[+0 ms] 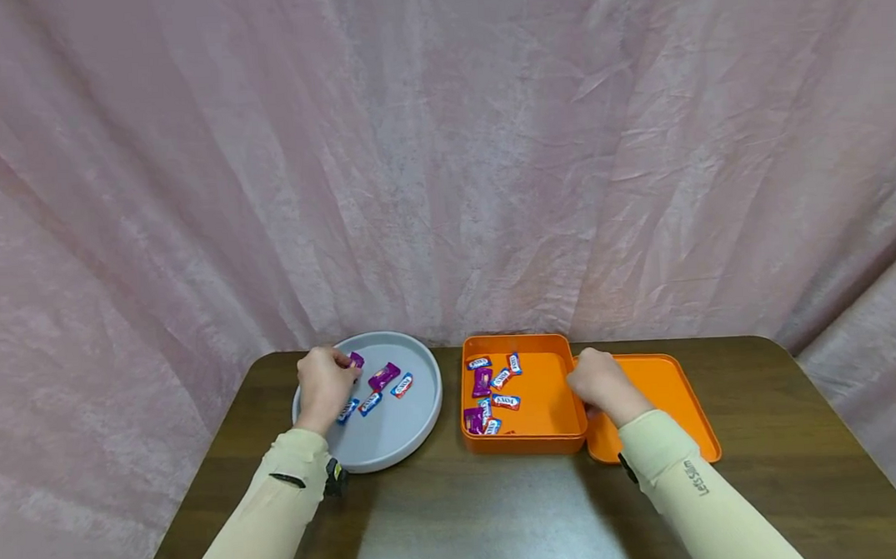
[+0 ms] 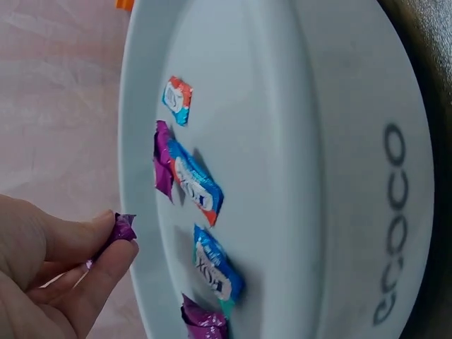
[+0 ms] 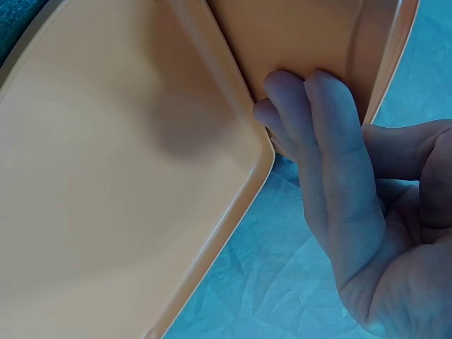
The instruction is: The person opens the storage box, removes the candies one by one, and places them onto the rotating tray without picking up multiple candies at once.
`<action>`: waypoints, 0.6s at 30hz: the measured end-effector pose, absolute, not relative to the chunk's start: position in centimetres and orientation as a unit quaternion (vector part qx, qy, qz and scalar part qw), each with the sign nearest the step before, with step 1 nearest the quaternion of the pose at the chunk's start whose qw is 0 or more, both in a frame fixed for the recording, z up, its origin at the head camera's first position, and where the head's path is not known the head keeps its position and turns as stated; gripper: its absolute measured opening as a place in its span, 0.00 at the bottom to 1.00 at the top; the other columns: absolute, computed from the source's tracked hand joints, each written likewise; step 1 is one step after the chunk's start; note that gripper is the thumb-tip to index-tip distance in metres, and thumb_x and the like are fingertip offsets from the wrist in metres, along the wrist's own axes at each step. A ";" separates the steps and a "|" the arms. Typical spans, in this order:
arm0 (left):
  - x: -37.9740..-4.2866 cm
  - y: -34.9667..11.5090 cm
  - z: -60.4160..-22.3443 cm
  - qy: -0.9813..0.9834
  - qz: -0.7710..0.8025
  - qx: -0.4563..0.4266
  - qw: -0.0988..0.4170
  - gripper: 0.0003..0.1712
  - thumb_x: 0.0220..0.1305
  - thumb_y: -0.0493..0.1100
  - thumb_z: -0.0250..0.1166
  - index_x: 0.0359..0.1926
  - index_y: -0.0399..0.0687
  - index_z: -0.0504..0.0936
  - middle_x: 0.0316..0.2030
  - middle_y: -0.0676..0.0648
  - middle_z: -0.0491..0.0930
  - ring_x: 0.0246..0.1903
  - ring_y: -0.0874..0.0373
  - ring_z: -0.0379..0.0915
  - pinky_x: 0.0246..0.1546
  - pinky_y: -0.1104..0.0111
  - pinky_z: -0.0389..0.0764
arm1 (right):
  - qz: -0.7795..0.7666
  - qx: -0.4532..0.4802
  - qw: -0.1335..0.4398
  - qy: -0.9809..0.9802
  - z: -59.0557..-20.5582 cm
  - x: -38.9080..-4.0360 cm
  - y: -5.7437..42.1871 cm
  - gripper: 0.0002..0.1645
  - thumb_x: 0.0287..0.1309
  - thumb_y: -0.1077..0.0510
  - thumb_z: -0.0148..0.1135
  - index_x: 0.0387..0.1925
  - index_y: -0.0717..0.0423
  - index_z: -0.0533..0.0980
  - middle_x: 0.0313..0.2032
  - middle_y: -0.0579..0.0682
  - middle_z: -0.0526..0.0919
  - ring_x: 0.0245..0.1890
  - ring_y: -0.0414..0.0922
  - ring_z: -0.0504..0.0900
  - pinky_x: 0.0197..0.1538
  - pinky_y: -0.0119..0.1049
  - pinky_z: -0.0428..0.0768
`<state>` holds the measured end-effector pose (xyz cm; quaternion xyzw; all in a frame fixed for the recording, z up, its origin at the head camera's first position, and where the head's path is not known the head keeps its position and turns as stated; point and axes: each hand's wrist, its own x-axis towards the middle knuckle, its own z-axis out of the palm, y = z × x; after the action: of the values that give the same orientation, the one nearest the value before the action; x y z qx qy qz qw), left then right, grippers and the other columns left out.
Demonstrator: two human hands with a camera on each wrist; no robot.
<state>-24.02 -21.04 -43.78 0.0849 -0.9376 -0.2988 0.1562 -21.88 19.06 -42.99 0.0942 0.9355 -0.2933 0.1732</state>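
Observation:
My left hand point(image 1: 323, 389) is above the left side of a round grey tray point(image 1: 391, 444), pinching a purple-wrapped candy point(image 2: 121, 229) between thumb and fingertips. On the tray lie purple candies such as this one point(image 1: 384, 376) and several blue-and-red Fox's candies point(image 1: 403, 386). To the right stands a square orange box point(image 1: 547, 400) with purple candies point(image 1: 482, 382) and Fox's candies point(image 1: 506, 402) gathered along its left side. My right hand point(image 1: 603, 381) holds the box's right wall, its fingers point(image 3: 339, 141) against the outer face and the thumb by the edge.
An orange lid point(image 1: 666, 387) lies on the wooden table point(image 1: 458, 512) right of the box, partly under my right hand and wrist. A pink curtain point(image 1: 443, 163) hangs just behind the table's back edge. A gap separates tray and box.

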 end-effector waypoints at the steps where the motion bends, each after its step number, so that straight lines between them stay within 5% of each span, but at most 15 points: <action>1: -24.1 -21.1 -43.9 -0.939 -0.295 0.086 0.156 0.04 0.48 0.39 0.71 0.25 0.43 0.85 0.26 0.44 0.84 0.27 0.52 0.79 0.26 0.62 0.78 | -0.293 0.094 0.172 0.936 -43.0 -21.9 19.0 0.15 0.58 0.64 0.47 0.43 0.70 0.72 0.24 0.60 0.78 0.12 0.47 0.79 0.18 0.37 0.79; 12: -24.4 -20.7 -44.9 -0.956 -0.254 0.064 0.133 0.04 0.48 0.35 0.64 0.23 0.41 0.85 0.25 0.43 0.84 0.28 0.50 0.79 0.27 0.60 0.78 | -0.286 0.103 0.166 0.938 -43.1 -21.6 18.8 0.16 0.58 0.63 0.47 0.45 0.69 0.72 0.30 0.62 0.79 0.13 0.48 0.80 0.17 0.37 0.79; 18: -24.4 -20.6 -45.1 -0.963 -0.221 0.066 0.139 0.09 0.47 0.35 0.63 0.13 0.46 0.80 0.18 0.46 0.79 0.24 0.49 0.74 0.26 0.60 0.73 | -0.286 0.094 0.161 0.940 -43.2 -21.7 18.8 0.21 0.59 0.64 0.48 0.53 0.70 0.69 0.39 0.66 0.79 0.11 0.48 0.80 0.16 0.37 0.78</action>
<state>-24.42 -20.63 -45.10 0.0657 -0.9632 -0.2207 0.1389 -21.71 18.84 -43.21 0.0940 0.9401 -0.2855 0.1607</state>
